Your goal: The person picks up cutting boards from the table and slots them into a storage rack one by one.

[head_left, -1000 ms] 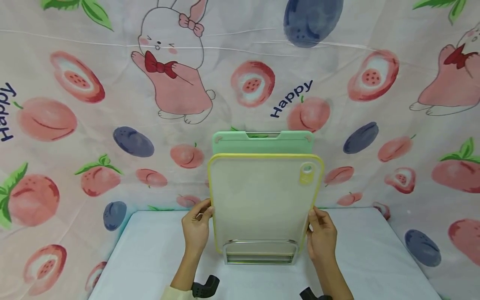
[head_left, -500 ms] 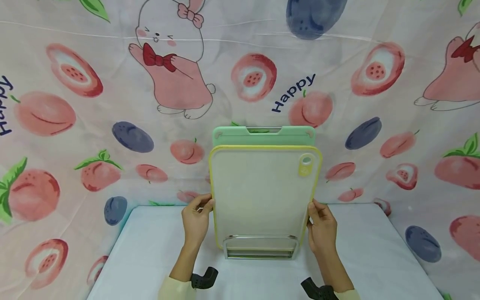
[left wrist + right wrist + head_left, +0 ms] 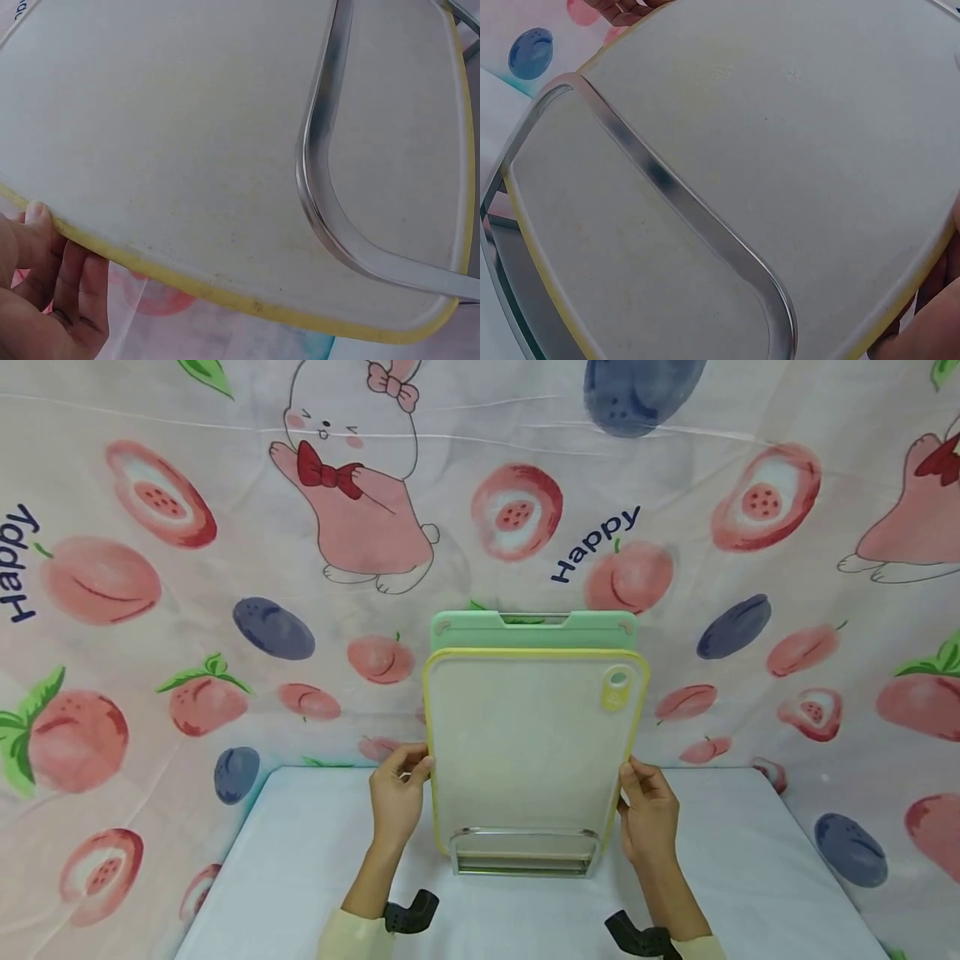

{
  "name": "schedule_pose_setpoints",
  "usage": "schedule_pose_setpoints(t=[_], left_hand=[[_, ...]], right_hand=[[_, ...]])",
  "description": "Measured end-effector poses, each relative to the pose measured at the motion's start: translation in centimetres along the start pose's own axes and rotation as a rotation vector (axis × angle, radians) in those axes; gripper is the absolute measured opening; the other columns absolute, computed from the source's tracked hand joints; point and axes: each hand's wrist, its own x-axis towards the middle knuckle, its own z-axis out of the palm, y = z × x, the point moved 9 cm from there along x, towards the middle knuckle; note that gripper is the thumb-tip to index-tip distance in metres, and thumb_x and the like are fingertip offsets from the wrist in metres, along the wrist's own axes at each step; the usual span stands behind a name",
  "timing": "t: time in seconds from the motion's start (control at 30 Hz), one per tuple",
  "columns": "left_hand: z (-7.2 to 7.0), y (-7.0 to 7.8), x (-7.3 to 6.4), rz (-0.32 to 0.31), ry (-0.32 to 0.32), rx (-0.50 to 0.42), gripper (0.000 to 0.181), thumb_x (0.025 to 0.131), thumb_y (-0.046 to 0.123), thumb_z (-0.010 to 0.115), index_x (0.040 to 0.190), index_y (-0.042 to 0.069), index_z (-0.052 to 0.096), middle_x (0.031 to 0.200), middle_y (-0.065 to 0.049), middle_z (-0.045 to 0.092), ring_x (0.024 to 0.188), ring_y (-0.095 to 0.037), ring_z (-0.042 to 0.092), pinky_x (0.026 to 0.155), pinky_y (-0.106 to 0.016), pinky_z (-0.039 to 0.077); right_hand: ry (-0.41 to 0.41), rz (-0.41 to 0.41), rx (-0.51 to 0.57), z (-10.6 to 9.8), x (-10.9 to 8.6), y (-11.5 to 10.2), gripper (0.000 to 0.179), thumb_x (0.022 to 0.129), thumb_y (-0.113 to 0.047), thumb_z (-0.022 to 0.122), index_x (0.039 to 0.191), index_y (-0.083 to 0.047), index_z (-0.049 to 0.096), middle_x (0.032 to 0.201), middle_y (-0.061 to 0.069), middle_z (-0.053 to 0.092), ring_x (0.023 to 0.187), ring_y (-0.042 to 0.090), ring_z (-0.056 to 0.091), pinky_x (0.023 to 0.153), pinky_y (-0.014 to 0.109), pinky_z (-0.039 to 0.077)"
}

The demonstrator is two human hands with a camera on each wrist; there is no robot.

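A pale cutting board (image 3: 525, 743) with a yellow rim stands upright, its lower part behind the front loop of a metal rack (image 3: 525, 832). My left hand (image 3: 397, 802) pinches its left edge, thumb on the front face and fingers behind. At about the same height, my right hand (image 3: 651, 814) holds the right edge. Behind it stands a green board (image 3: 534, 637), of which only the upper strip shows. In the left wrist view my left hand (image 3: 56, 292) grips the yellow rim. The right wrist view catches my right hand (image 3: 930, 322) at its lower right.
The rack rests on a white table (image 3: 322, 852). A fruit-and-rabbit printed cloth (image 3: 510, 410) hangs behind and at both sides. Black wrist cameras sit on the left wrist (image 3: 411, 912) and the right wrist (image 3: 637, 935).
Since one second ago the pale board's top edge has tipped slightly back toward the green board. Both hands keep their hold on its edges. The head view has shifted a little.
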Motion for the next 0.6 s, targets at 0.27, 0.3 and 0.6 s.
schedule_pose_setpoints(t=[0.27,0.3,0.6], left_hand=[[0.30,-0.36,0.12,-0.012,-0.002,-0.038,0.009,0.084,-0.006,0.068,0.093,-0.009,0.068,0.085,-0.020,0.067,0.073,-0.027,0.062,0.066,-0.025,0.055],[0.32,-0.51,0.02,-0.020,0.002,-0.037,0.009,0.084,-0.006,0.068,0.093,-0.009,0.068,0.085,-0.019,0.067,0.073,-0.027,0.062,0.066,-0.024,0.055],[0.41,-0.63,-0.58,-0.041,0.024,-0.071,0.009,0.083,-0.009,0.068,0.092,-0.010,0.068,0.083,-0.020,0.067,0.070,-0.026,0.062,0.065,-0.022,0.054]], right_hand=[[0.015,-0.023,0.030,-0.25,0.08,-0.21,0.012,0.091,-0.007,0.063,0.101,-0.005,0.068,0.086,-0.001,0.057,0.085,0.011,0.053,0.074,0.030,0.048],[0.014,-0.018,0.031,-0.30,0.02,-0.19,0.012,0.091,-0.007,0.063,0.102,-0.005,0.068,0.087,-0.001,0.057,0.086,0.012,0.053,0.075,0.031,0.048],[0.001,-0.017,0.153,-0.65,-0.46,-0.18,0.012,0.090,-0.002,0.063,0.099,-0.004,0.070,0.086,0.002,0.058,0.084,0.013,0.055,0.066,0.027,0.052]])
